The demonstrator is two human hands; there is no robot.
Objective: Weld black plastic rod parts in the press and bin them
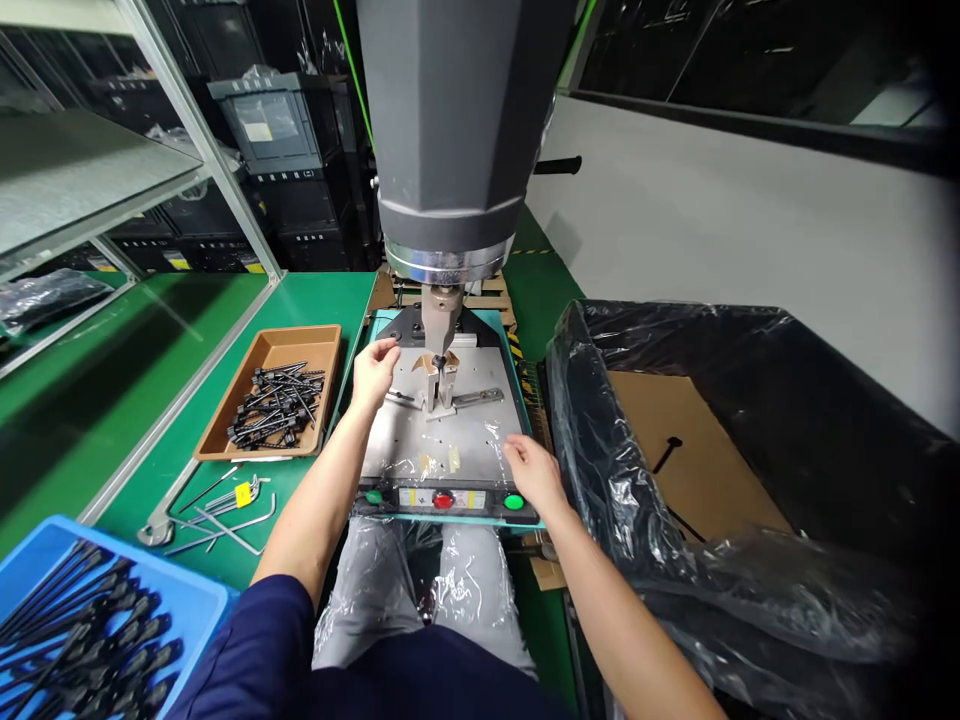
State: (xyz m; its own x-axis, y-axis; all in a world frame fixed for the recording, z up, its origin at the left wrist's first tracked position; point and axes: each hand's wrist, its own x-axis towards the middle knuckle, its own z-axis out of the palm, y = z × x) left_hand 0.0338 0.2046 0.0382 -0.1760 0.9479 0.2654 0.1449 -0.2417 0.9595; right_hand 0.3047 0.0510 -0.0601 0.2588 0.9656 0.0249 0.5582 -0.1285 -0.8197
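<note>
My left hand (375,372) is raised at the left of the metal fixture (440,390), thumb and fingertips pressed together. Whatever may be in that pinch is too small to make out. A small black part (440,362) sits in the top of the fixture, right below the metal horn (442,315) of the press machine (454,120). Over the right side of the steel base plate (405,450), my right hand (534,472) hovers with curled fingers. Nothing shows in it, and it is close to the green button (514,502).
Left of the machine stands a brown tray (214,435) of black parts, with hex keys (240,515) in front of it. A blue bin (206,590) holds longer black parts. At right, a plastic-lined box (600,420) contains cardboard and a black part (666,452).
</note>
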